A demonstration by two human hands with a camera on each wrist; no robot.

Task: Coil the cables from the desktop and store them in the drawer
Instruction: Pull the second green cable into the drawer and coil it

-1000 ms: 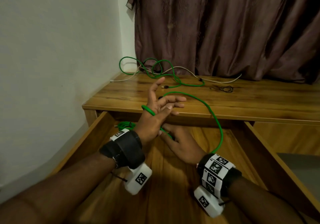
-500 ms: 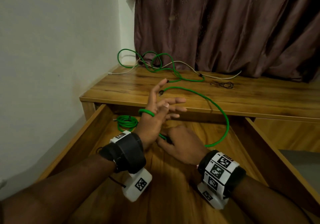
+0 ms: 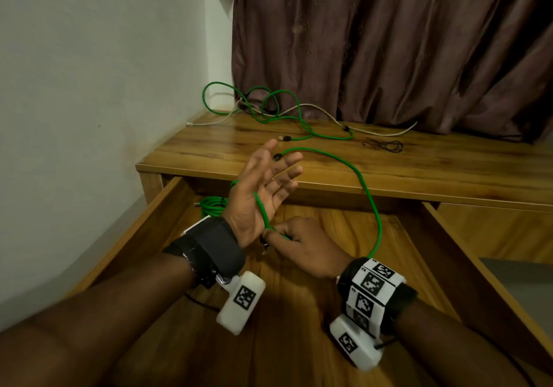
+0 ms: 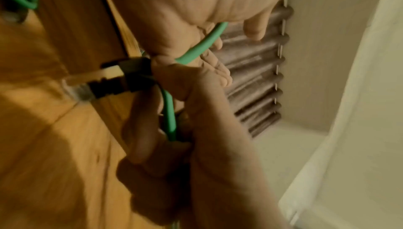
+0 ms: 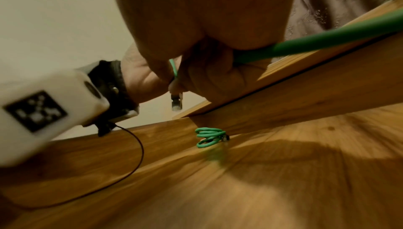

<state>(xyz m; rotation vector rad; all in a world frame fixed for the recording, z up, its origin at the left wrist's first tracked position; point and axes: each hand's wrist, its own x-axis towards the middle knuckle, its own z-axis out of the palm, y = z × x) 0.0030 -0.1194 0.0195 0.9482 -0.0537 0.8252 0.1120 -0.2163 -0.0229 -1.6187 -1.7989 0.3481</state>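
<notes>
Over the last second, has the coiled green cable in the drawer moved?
No. The coiled green cable stays in the back left corner of the drawer.

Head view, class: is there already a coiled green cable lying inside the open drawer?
Yes: a coiled green cable lies in the far left corner of the open drawer, behind the left hand.

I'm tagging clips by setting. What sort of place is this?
Probably a room at home: a wooden desk with an open drawer stands in a corner against a plain wall and a brown curtain.
</notes>
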